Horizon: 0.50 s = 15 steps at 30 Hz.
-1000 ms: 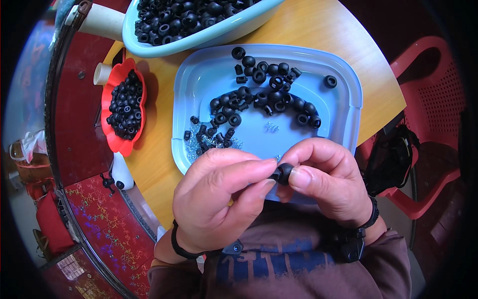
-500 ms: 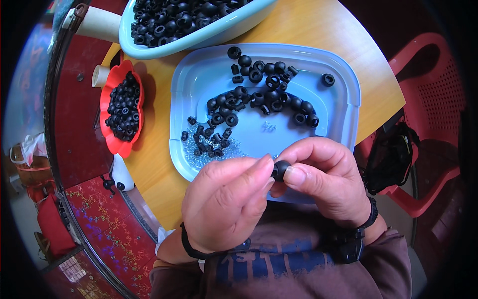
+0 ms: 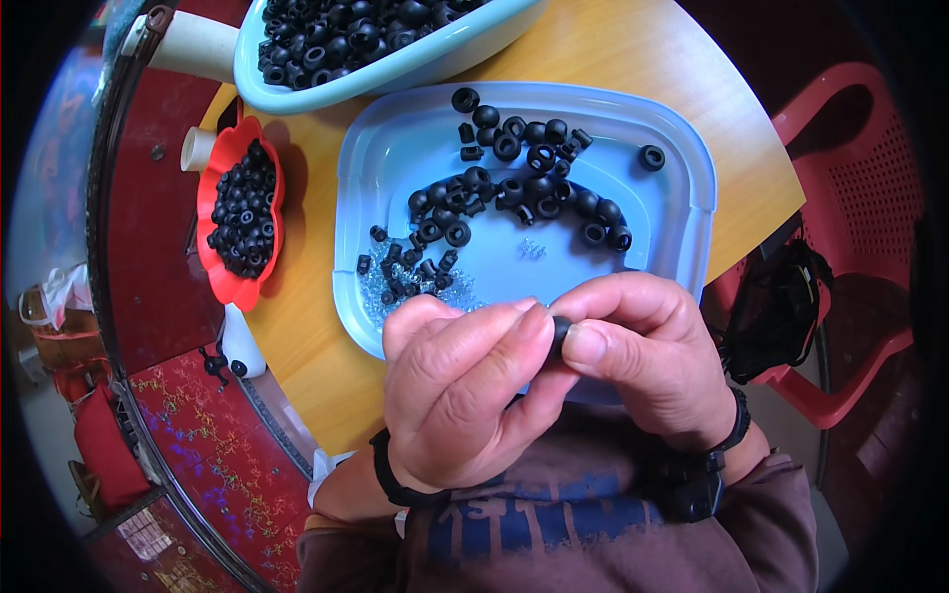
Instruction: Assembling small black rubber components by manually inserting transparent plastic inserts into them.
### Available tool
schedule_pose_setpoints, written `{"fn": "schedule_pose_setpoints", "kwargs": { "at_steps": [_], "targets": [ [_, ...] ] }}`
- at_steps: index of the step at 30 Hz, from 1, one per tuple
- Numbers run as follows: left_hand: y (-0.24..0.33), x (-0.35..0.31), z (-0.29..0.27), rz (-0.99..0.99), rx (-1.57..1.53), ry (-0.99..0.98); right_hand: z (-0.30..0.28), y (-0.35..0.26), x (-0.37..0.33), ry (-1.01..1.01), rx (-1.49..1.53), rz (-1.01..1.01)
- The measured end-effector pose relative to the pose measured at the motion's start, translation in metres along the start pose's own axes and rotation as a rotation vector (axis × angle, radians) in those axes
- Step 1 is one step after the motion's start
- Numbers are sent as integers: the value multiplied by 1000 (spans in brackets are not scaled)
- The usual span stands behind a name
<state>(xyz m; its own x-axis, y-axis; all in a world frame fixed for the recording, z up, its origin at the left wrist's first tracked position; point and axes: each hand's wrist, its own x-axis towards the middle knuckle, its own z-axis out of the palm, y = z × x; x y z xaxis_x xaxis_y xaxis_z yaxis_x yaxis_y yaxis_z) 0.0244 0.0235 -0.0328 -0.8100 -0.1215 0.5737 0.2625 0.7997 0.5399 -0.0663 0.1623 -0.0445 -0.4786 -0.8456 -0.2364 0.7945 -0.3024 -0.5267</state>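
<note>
A black ball-shaped cord lock [image 3: 560, 337] is held in front of me, over the near edge of a pale blue tray [image 3: 699, 212]. My right hand [image 3: 647, 361] pinches it between thumb and forefinger. The fingertips of my left hand [image 3: 460, 385] press on its left side and hide part of it. Inside the tray lie several round black cord lock shells [image 3: 540, 186] with holes. Small black plungers [image 3: 407, 267] sit at the left on a heap of fine clear-looking springs [image 3: 376, 296], partly covered by my left hand. A few springs [image 3: 532, 249] lie apart mid-tray.
A light blue basin [image 3: 395, 61] full of black round parts stands at the far left. Beside the tray, a red scalloped dish [image 3: 233, 287] holds small black parts. The wooden table [image 3: 751, 168] curves at the right, near a red chair [image 3: 860, 128] with a black bag [image 3: 781, 306].
My left hand has moved right and closed in on the cord lock, covering more of it. My right hand keeps its pinch almost in place.
</note>
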Motion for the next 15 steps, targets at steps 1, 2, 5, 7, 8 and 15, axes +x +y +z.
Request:
{"fn": "schedule_pose_setpoints", "kwargs": {
  "at_steps": [1,2,5,7,8,15],
  "targets": [
    [1,0,-1,-6,72,-23,-1,0,0,4,-6,11],
    [2,0,-1,-10,143,-46,-1,1,0,4,-6,11],
    [1,1,1,-16,148,-54,-3,2,-1,8,-21,40],
    [-1,-1,-4,7,186,-100,-3,2,0,-9,-33,23],
    [-2,-1,-6,30,224,-145,-3,2,0,-9,-32,23],
    [-2,0,-6,19,264,-181,-1,0,0,7,15,46]
  ]
}}
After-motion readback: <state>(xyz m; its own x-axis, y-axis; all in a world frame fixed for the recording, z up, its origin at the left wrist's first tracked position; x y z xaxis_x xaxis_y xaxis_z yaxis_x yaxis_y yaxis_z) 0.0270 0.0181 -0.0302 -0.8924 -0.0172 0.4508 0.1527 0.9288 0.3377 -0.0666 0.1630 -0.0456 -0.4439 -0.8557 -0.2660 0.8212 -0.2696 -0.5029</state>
